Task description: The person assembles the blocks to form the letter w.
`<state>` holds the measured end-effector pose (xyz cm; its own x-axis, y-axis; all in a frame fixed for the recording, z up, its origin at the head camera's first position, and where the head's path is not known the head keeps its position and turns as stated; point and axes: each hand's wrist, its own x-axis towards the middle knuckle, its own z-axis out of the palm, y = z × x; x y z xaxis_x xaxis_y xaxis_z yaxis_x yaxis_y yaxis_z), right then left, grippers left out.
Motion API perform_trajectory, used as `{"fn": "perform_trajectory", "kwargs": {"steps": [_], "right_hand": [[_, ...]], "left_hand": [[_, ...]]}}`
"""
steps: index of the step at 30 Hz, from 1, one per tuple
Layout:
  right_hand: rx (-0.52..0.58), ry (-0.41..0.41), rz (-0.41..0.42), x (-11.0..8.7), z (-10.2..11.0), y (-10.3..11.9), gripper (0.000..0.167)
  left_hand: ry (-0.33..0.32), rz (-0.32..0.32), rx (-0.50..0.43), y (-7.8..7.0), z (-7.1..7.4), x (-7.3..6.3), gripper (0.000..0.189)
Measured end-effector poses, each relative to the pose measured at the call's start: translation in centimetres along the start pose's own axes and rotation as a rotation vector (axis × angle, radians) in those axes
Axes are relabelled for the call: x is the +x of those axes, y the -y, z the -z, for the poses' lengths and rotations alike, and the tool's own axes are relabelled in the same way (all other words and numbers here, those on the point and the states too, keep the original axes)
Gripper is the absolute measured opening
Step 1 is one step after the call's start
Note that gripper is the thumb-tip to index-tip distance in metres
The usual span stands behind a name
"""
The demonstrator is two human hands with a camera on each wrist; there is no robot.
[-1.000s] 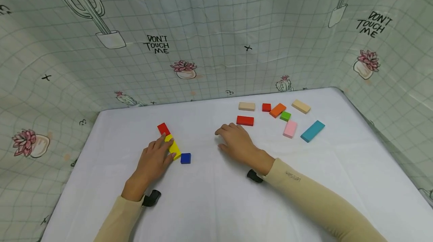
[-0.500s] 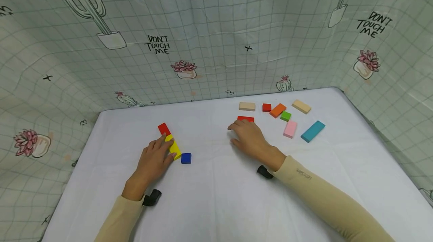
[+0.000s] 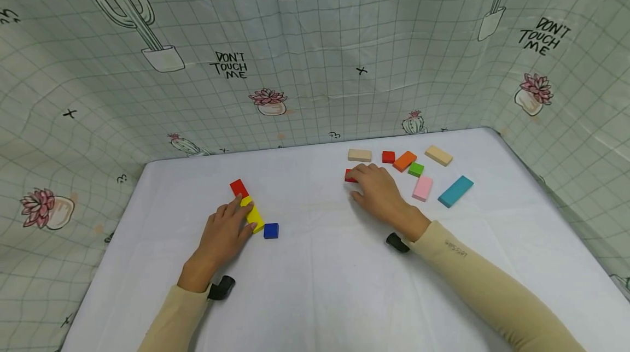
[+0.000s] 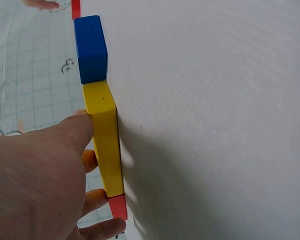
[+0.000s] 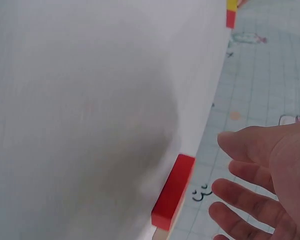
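My left hand [image 3: 223,234] rests at the yellow block [image 3: 254,217], its thumb and fingers spread along it. The left wrist view shows the thumb touching the yellow block [image 4: 104,140] near its blue end, with a fingertip beside the red block [image 4: 118,207]. That red block [image 3: 239,188] adjoins the far end of the yellow one, and a blue block [image 3: 271,230] stands at the near end. My right hand [image 3: 379,191] hovers over another red block [image 3: 349,175], partly hidden by the fingers. In the right wrist view, the loosely bent fingers are apart from this red block [image 5: 173,192].
Past my right hand lie a beige block [image 3: 360,155], a small red block [image 3: 388,157], an orange block [image 3: 404,161], a green block [image 3: 416,169], another beige block [image 3: 438,156], a pink block [image 3: 422,188] and a teal block [image 3: 455,192]. A patterned cloth [image 3: 315,68] hangs behind the white table [image 3: 315,297].
My right hand has moved right and away from me, from left of the red block to over it. My left hand and the blocks have stayed in place.
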<state>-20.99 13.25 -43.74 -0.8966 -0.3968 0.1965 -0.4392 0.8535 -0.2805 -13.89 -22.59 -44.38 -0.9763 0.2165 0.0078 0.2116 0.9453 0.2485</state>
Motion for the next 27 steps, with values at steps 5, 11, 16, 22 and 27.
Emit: {"fn": "perform_trajectory", "kwargs": {"steps": [5,11,16,22,27], "right_hand": [[-0.009,-0.008,-0.017,0.1,0.2,-0.9,0.039],[-0.007,0.022,0.032,0.6,0.6,-2.2,0.045],[-0.004,0.086,0.143,1.2,0.8,-3.5,0.051],[0.000,0.158,0.239,2.1,0.7,-4.8,0.054],[0.010,0.208,0.271,2.5,1.0,-5.2,0.055]], "left_hand": [[0.003,0.001,-0.013,0.2,-0.1,0.0,0.055],[-0.006,-0.017,-0.026,0.3,-0.1,0.0,0.053],[0.000,-0.009,-0.031,0.3,-0.1,0.0,0.054],[0.009,0.010,-0.028,0.4,-0.2,0.2,0.055],[0.007,0.006,-0.021,0.5,-0.3,0.2,0.055]]}}
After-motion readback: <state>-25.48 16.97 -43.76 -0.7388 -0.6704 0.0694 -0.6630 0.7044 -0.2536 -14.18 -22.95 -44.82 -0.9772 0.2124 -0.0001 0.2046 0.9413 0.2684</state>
